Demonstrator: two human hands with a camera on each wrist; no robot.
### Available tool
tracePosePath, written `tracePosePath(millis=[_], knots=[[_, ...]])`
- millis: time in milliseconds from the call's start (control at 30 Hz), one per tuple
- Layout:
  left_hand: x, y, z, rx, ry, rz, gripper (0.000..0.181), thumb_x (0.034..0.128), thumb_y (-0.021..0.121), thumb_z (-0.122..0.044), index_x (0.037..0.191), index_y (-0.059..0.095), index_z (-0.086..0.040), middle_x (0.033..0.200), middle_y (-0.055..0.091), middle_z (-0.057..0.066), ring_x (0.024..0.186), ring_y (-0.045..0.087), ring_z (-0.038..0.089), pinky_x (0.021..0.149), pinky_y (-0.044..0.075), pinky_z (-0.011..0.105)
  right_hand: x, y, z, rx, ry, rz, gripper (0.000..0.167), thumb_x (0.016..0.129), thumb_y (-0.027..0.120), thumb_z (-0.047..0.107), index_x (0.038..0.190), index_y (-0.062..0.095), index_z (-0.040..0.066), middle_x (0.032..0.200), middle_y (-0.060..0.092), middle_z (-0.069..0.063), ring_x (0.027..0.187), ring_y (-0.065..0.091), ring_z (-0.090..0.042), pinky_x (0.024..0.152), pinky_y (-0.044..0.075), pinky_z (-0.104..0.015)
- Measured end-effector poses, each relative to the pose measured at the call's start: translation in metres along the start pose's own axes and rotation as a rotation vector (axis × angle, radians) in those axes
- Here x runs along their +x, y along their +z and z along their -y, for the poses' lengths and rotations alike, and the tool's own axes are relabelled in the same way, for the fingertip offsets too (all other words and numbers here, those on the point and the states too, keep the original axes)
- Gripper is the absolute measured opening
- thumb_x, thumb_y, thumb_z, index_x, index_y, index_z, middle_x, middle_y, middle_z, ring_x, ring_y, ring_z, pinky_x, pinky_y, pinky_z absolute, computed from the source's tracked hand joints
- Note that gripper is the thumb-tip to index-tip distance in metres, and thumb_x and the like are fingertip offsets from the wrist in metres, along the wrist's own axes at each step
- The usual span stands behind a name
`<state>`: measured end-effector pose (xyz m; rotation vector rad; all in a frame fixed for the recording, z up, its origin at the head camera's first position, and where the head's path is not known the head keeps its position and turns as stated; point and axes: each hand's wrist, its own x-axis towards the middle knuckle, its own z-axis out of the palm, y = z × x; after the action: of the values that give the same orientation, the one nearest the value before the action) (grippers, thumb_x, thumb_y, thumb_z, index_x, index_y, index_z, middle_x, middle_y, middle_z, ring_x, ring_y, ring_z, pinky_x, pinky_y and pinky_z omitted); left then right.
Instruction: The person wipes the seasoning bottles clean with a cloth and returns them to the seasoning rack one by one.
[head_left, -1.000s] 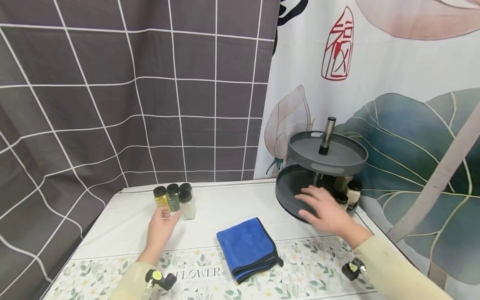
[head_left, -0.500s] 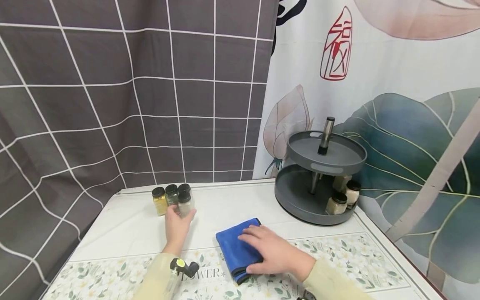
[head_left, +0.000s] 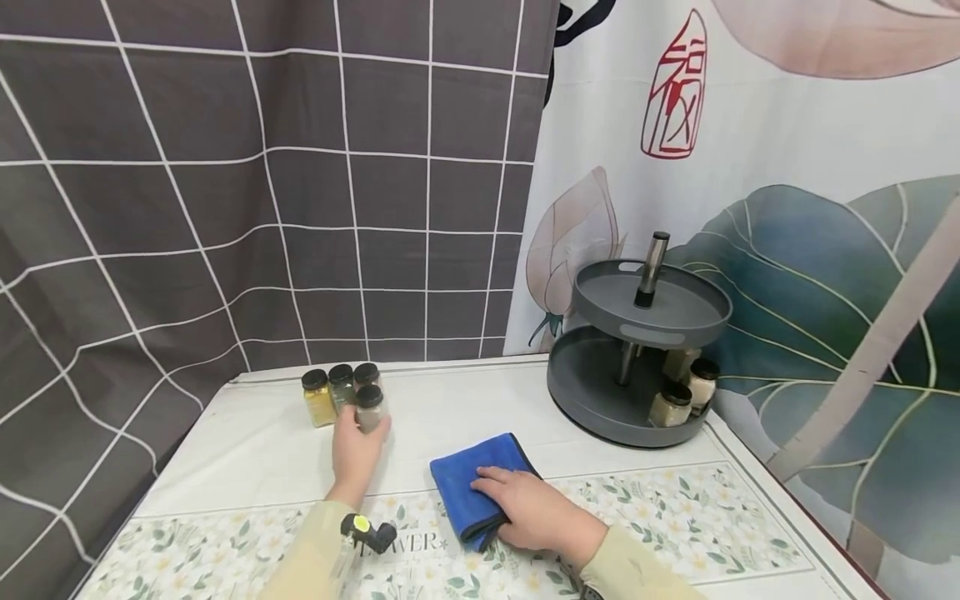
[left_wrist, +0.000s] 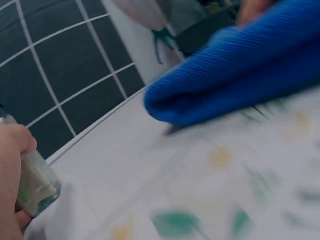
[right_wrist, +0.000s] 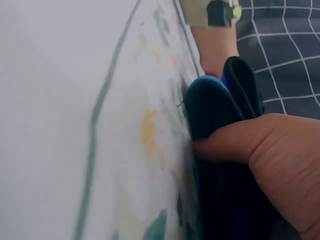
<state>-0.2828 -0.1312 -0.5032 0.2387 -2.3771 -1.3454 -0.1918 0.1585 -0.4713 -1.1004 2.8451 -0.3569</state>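
A small glass jar with a black lid [head_left: 369, 397] stands at the front of a group of spice jars, and my left hand [head_left: 357, 458] grips it from the near side. In the left wrist view, pale contents show in the jar [left_wrist: 40, 182] beside my thumb. My right hand [head_left: 532, 508] holds the folded blue cloth with dark edging [head_left: 472, 487] at its right side. The right wrist view has my thumb pressed against the cloth's folded layers [right_wrist: 215, 110], low over the table; the other fingers are hidden there.
A yellow-filled jar [head_left: 318, 398] and two dark-lidded jars stand by the held one. At the right, a two-tier grey turntable [head_left: 585, 408] bears several jars on its lower tier. The table [head_left: 465, 387] has a flower-patterned band; curtains hang behind.
My left hand has gone right from the yellow jar to the front jar. My right hand has left the turntable and taken hold of the blue cloth, whose near edge has shifted slightly.
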Motion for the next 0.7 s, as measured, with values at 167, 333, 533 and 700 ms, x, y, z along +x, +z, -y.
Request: tracePosePath(millis=[167,333,533,700], knots=[[-0.02,-0.006,-0.002,0.07,0.065,0.112,0.048,0.0869,0.077,-0.028,0.122,0.054,-0.005,0.124,0.063,0.022,0.109,0.062,0.038,0.094,0.05,0.055,0.004,0.003,-0.008,0.173,0.094,-0.173,0.049,0.083,0.057,-0.004,0.13,0.061,0.008,0.129,0.066,-0.01,0.119,0.064,-0.026,0.101,0.051,-0.043],[-0.048,-0.002,-0.015,0.049,0.114,0.266,0.048,0.0834,0.082,-0.029,0.12,0.057,-0.012,0.117,0.068,0.013,0.099,0.066,0.027,0.087,0.055,0.049,0.008,0.005,-0.02,0.668,0.335,-0.447,0.04,0.093,0.055,0.002,0.133,0.057,0.008,0.129,0.064,-0.018,0.119,0.06,-0.035,0.105,0.045,-0.055],[-0.079,0.011,-0.033,-0.012,0.229,0.451,0.046,0.0824,0.082,-0.027,0.12,0.058,-0.015,0.115,0.067,0.006,0.102,0.067,0.024,0.09,0.056,0.047,0.01,0.011,-0.019,1.411,0.436,-0.662,0.06,0.101,0.05,0.011,0.154,0.026,-0.004,0.155,0.035,-0.028,0.143,0.034,-0.04,0.12,0.024,-0.054],[-0.095,0.022,-0.042,-0.046,0.318,0.558,0.045,0.0849,0.079,-0.027,0.123,0.058,-0.014,0.115,0.064,0.002,0.103,0.065,0.021,0.09,0.057,0.04,0.008,0.022,-0.006,1.604,0.378,-0.649,0.063,0.102,0.047,0.011,0.156,0.018,-0.004,0.158,0.03,-0.026,0.138,0.042,-0.024,0.116,0.035,-0.035]])
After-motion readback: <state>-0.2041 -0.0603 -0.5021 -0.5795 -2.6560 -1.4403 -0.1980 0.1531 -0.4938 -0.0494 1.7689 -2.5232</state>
